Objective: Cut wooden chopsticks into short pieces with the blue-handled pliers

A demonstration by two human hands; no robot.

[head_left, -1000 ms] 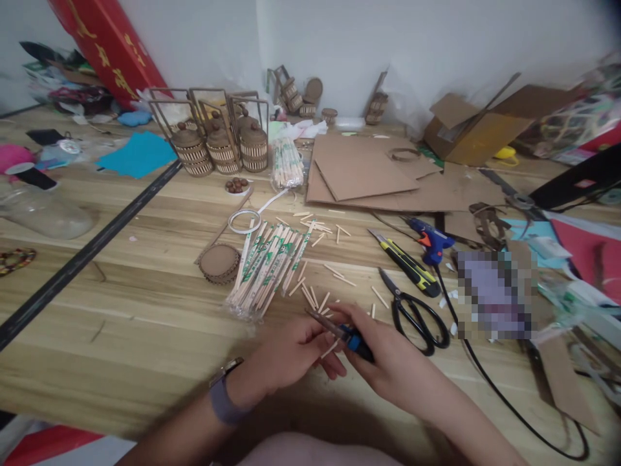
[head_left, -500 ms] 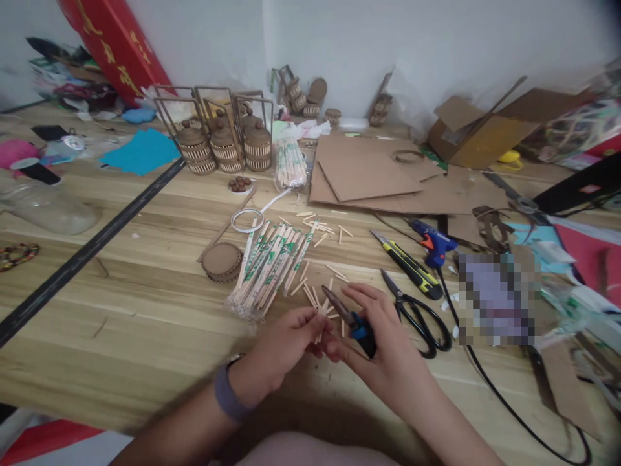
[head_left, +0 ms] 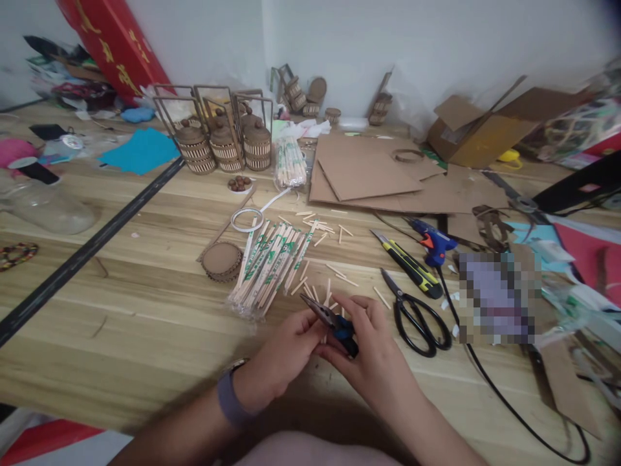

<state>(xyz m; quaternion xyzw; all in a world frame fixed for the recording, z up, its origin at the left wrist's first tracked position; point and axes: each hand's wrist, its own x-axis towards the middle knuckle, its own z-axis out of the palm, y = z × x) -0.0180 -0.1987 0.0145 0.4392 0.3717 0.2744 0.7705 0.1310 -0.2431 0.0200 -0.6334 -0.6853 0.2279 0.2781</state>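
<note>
My right hand (head_left: 371, 336) is wrapped round the dark and blue handles of a pair of pliers (head_left: 334, 321), whose metal jaws point up and left. My left hand (head_left: 294, 346) pinches a small wooden stick (head_left: 328, 292) just under the jaws; the fingertips partly hide it. Short cut stick pieces (head_left: 341, 277) lie scattered beyond both hands. Left of them is a pile of wrapped chopsticks (head_left: 272, 265) in clear and green film. A round cardboard piece with a ridged rim (head_left: 222, 260) lies beside the pile.
Black scissors (head_left: 422, 323), a yellow and black cutter (head_left: 406, 266) and a blue glue gun (head_left: 433, 243) lie at the right. Cardboard sheets (head_left: 371, 175) are farther back. Small lidded baskets (head_left: 226, 147) stand at the back left beside wrapped sticks.
The pliers have moved left, and their jaws now lie over my left fingertips. My right hand has shifted left with them, uncovering a loose stick near the scissors.
</note>
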